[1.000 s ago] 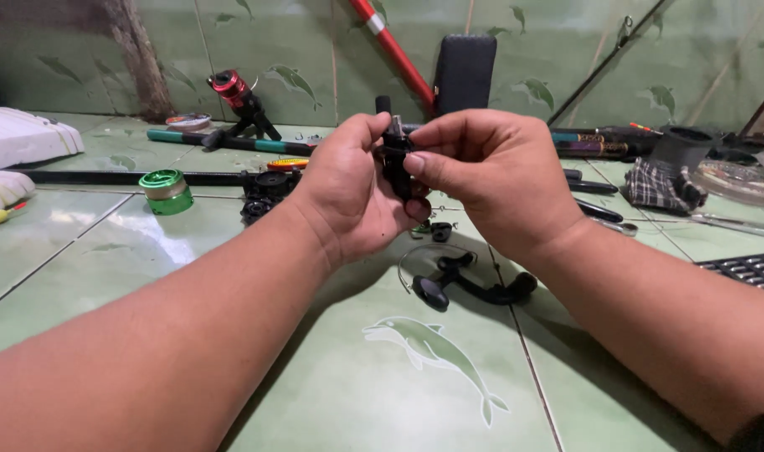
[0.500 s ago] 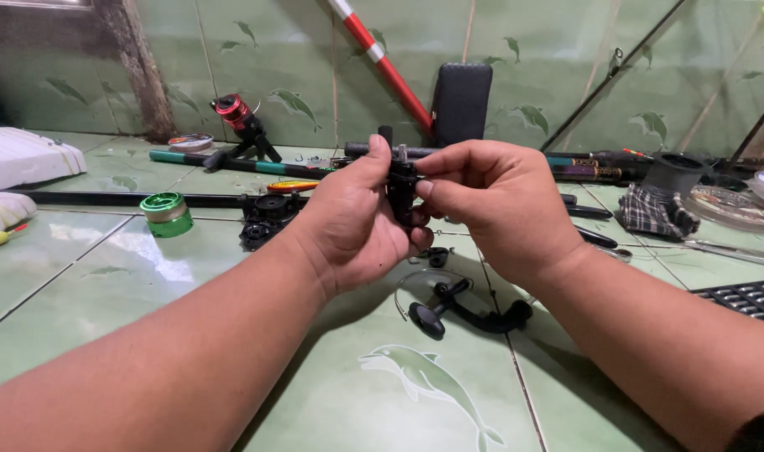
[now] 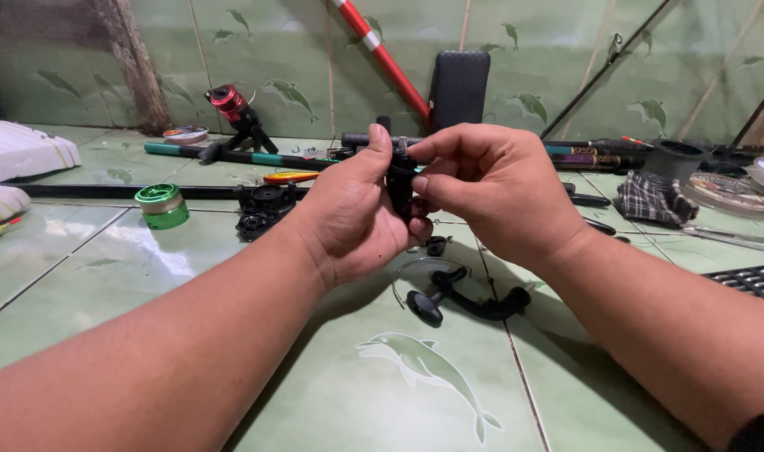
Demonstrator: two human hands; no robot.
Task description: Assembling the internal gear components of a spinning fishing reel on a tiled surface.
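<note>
Seen from the head camera, both hands meet in the centre of the frame over a green tiled floor (image 3: 231,360) printed with dolphins. The left hand (image 3: 352,213) closes around a small black reel part (image 3: 400,188), thumb raised along its upper side, while the right hand (image 3: 495,188) pinches the same piece from the other side with thumb and forefinger; both grips are narrow and closed on it, and most of the piece is hidden between the fingers. Just below the hands, at centre, a black crank handle (image 3: 461,300) with a round knob lies on the tile beside a thin wire bail (image 3: 407,272). At left of centre sit a green spool (image 3: 162,205) and a black reel body (image 3: 263,209); a red reel (image 3: 231,105) on a rod stands at upper left. A checked cloth (image 3: 654,199) lies at the right. To handle such a small piece well, a steady left hand seems wise, with the right making only small finger movements, held low over the floor so anything slipping loose lands close by.
</note>
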